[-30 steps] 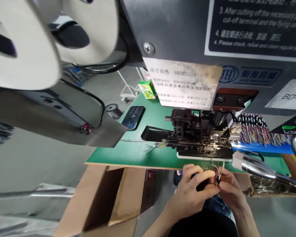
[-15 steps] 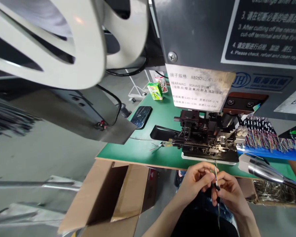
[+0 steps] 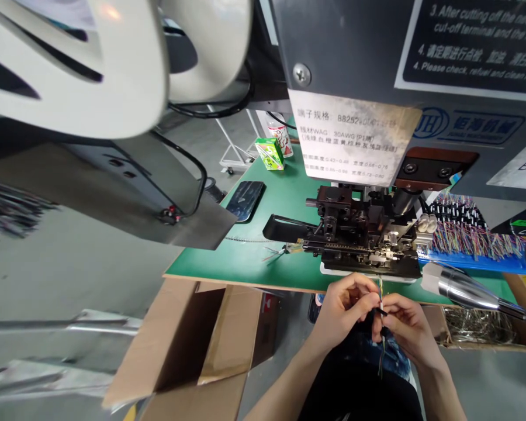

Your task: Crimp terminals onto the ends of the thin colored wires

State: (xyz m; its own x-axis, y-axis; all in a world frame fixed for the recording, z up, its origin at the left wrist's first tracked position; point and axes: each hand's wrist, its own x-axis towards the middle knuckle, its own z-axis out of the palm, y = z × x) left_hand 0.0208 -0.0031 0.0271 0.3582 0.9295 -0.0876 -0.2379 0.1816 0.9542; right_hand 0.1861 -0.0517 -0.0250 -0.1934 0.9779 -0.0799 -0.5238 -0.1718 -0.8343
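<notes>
A thin cable point(image 3: 382, 310) with fine coloured wires at its upper end is held between my two hands, just in front of the black crimping machine head point(image 3: 363, 234). My left hand point(image 3: 350, 307) pinches the wires near their upper end. Close beside it, my right hand point(image 3: 405, 324) is closed on the cable's darker part. The wire tips point up toward the machine's front edge, and the lower end of the cable hangs below my fingers. Parts of the cable are hidden by my fingers.
On the green table point(image 3: 241, 263) are a phone point(image 3: 245, 201), a green box point(image 3: 270, 154), a bottle point(image 3: 281, 135) and a short wire bundle point(image 3: 275, 253). A blue tray point(image 3: 477, 261) of wires and a metal lamp point(image 3: 464, 288) stand right. A cardboard box point(image 3: 228, 333) lies below.
The view has shifted slightly, so the machine and table appear higher and a little further left. My hands have moved slightly up with the cable, and its hanging end has swung left.
</notes>
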